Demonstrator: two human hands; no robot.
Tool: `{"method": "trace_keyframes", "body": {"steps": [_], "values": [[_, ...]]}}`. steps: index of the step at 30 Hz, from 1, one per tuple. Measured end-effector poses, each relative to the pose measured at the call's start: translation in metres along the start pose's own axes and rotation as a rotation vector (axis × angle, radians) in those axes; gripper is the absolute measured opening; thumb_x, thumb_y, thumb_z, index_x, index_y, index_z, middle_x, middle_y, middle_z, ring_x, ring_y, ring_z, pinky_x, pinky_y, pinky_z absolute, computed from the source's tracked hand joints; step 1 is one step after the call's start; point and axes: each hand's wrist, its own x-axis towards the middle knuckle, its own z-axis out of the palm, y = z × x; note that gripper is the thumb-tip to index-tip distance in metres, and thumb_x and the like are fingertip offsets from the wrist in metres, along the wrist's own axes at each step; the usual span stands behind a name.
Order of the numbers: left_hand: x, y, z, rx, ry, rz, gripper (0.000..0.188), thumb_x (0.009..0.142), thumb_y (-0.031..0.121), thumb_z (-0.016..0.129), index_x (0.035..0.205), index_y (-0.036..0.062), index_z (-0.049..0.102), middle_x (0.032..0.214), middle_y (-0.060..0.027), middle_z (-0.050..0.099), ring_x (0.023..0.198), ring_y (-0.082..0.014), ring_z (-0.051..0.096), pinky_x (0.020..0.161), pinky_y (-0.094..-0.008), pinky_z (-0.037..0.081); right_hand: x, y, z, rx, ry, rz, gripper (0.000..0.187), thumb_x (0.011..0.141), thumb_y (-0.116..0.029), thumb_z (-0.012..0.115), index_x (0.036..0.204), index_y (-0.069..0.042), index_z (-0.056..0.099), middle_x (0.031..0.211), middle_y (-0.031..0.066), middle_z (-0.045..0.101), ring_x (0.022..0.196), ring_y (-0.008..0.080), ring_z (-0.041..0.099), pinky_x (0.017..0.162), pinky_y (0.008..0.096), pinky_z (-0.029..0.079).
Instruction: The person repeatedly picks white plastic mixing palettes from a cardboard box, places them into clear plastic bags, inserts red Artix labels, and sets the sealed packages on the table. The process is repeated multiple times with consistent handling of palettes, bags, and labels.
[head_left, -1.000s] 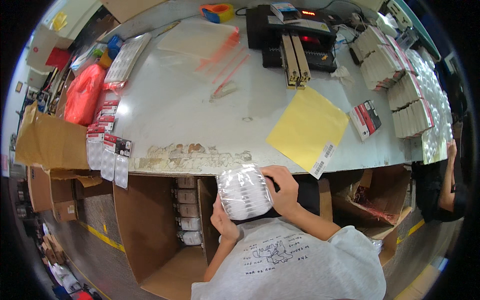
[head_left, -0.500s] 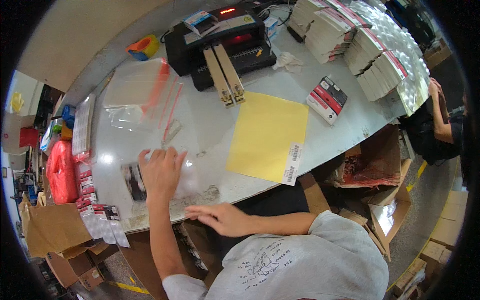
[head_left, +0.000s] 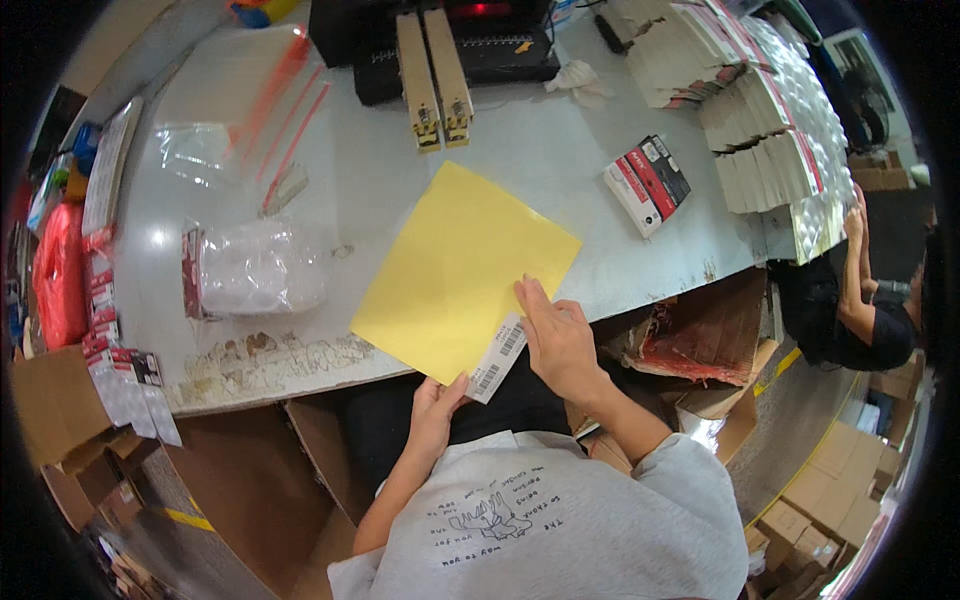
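A yellow sheet (head_left: 465,265) lies tilted over the table's front edge. White barcode labels (head_left: 497,358) run along its lower right edge. My left hand (head_left: 432,418) pinches the sheet's near corner, thumb on top, beside the labels. My right hand (head_left: 562,342) is closed at the sheet's right edge by the far end of the labels; its fingertips rest on the yellow surface and its thumb is partly hidden. To the left lies a clear plastic bag (head_left: 265,268) with a red and dark card at its left end.
Flat clear bags (head_left: 215,110) with red strips lie at the back left. A black machine (head_left: 370,75) with two metal rails (head_left: 432,85) stands at the back. A red-and-black box (head_left: 648,188) and stacked cartons (head_left: 765,160) are on the right. An open cardboard box (head_left: 695,335) stands below the table edge.
The view has shifted. Both hands have come from the left to the yellow sheet and taken hold of it. The sheet has been turned and drawn nearer.
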Motion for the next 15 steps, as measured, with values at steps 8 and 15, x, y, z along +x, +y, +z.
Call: {"method": "trace_keyframes", "body": {"steps": [8, 15], "values": [[0.003, 0.024, 0.012, 0.333, -0.215, 0.086, 0.043, 0.072, 0.006, 0.075, 0.111, -0.0013, 0.057, 0.103, -0.0063, 0.062, 0.091, -0.0157, 0.057, 0.079, -0.0276, 0.046, 0.007, 0.001, -0.007, 0.514, 0.028, 0.266, 0.036, 0.07, -0.014, 0.076, 0.105, -0.012, 0.067, 0.096, 0.002, 0.068, 0.092, 0.0174, 0.06, 0.083, 0.028, 0.041], [0.016, 0.024, 0.006, 0.299, -0.238, 0.02, 0.054, 0.067, 0.007, 0.076, 0.116, -0.0008, 0.055, 0.108, -0.0076, 0.061, 0.097, -0.0184, 0.057, 0.088, -0.0324, 0.044, 0.014, 0.009, -0.004, 0.482, -0.022, 0.053, 0.028, 0.068, -0.015, 0.075, 0.095, -0.011, 0.071, 0.096, 0.0004, 0.065, 0.1, 0.0191, 0.055, 0.088, 0.032, 0.037]]}}
